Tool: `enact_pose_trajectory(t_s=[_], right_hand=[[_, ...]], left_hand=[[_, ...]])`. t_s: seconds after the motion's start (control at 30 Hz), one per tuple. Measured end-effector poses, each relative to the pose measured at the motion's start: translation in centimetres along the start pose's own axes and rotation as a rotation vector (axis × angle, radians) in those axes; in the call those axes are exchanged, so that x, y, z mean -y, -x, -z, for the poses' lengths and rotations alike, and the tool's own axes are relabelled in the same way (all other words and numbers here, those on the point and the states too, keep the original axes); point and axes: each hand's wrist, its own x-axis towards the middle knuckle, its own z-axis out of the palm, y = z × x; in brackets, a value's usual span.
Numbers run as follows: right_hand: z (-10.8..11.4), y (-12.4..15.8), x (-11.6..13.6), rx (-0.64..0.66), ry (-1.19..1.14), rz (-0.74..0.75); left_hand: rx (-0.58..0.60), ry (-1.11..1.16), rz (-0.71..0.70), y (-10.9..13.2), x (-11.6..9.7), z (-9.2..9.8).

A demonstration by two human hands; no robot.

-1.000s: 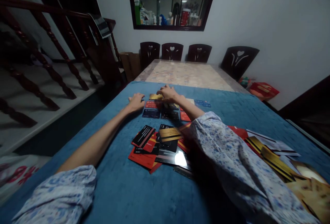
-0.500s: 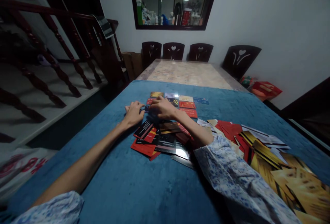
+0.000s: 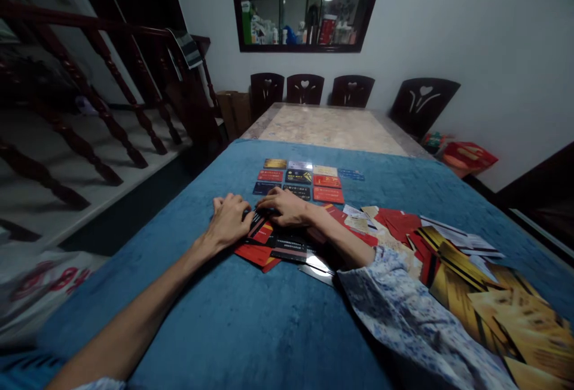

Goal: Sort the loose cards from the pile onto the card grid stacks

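Both my hands rest on a loose pile of cards [image 3: 275, 250], red, black and gold, on a blue cloth [image 3: 251, 330]. My left hand [image 3: 228, 222] lies over the pile's left edge with fingers curled down onto a black card [image 3: 255, 222]. My right hand [image 3: 287, 206] lies palm down on the top of the pile, fingers stretched toward the left hand. Beyond them several cards [image 3: 299, 177] lie face up in neat rows.
A wider heap of gold, red and white cards [image 3: 466, 270] spreads at the right. The bare marble table top [image 3: 327, 127] continues past the cloth to dark wooden chairs [image 3: 350, 91]. A wooden stair rail [image 3: 112, 79] runs at the left. A red bag [image 3: 469, 157] lies on the floor at right.
Both hands have drawn back from the rows of laid-out cards toward me and now rest on the loose pile. The rows are uncovered.
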Motion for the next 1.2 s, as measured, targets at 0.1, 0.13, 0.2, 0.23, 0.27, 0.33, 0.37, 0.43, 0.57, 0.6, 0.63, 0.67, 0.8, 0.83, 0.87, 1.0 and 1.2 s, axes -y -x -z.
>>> enact_pose_trajectory(t_s=[0.1, 0.13, 0.2, 0.23, 0.27, 0.33, 0.37, 0.43, 0.57, 0.6, 0.63, 0.67, 0.8, 0.83, 0.87, 1.0, 1.2], right_hand=[[-0.2, 0.1, -0.1, -0.019, 0.003, 0.007], [-0.3, 0.1, -0.2, -0.027, 0.005, 0.013], [-0.4, 0.2, -0.3, -0.045, 0.011, 0.028], [-0.4, 0.2, -0.4, -0.054, 0.016, 0.035], [-0.5, 0.2, -0.5, -0.062, 0.022, 0.04], [-0.7, 0.1, -0.7, -0.071, 0.035, 0.046], [-0.8, 0.1, -0.9, -0.073, 0.039, 0.049], [-1.1, 0.0, -1.1, -0.081, 0.036, 0.057], [-1.6, -0.1, -1.4, -0.11, 0.005, 0.079], [-1.7, -0.1, -1.5, -0.115, 0.0, 0.083], [-1.8, -0.1, -1.5, -0.119, -0.001, 0.088], [-1.8, -0.1, -1.6, -0.122, 0.001, 0.092], [-1.9, -0.2, -1.8, -0.131, 0.008, 0.119], [-1.9, -0.2, -1.8, -0.133, 0.007, 0.127], [-1.9, -0.2, -1.8, -0.136, 0.006, 0.133], [-1.9, -0.3, -1.8, -0.142, -0.009, 0.153], [-2.2, -0.6, -2.0, -0.198, -0.022, 0.185]], left_hand=[[0.021, -0.03, -0.063, 0.4, -0.5, 0.5], [0.031, -0.041, -0.08, 0.5, -0.7, 0.6], [0.053, -0.063, -0.102, 0.6, -1.0, 0.8], [0.062, -0.073, -0.107, 0.7, -1.1, 0.8], [0.067, -0.08, -0.109, 0.7, -1.1, 0.9], [0.076, -0.086, -0.109, 0.8, -1.2, 0.9], [0.085, -0.084, -0.107, 0.8, -1.1, 0.9], [0.113, -0.079, -0.095, 0.8, -1.0, 0.9], [0.144, -0.065, -0.054, 0.7, -0.8, 0.8], [0.141, -0.063, -0.051, 0.7, -0.8, 0.7], [0.14, -0.062, -0.052, 0.7, -0.8, 0.7], [0.141, -0.064, -0.057, 0.8, -0.8, 0.7], [0.163, -0.083, -0.085, 0.8, -1.0, 1.2], [0.168, -0.089, -0.095, 0.8, -1.0, 1.3], [0.174, -0.093, -0.107, 0.8, -1.0, 1.5], [0.17, -0.056, -0.165, 0.5, -0.3, 1.9], [0.168, 0.025, -0.21, 0.0, 1.1, 2.3]])
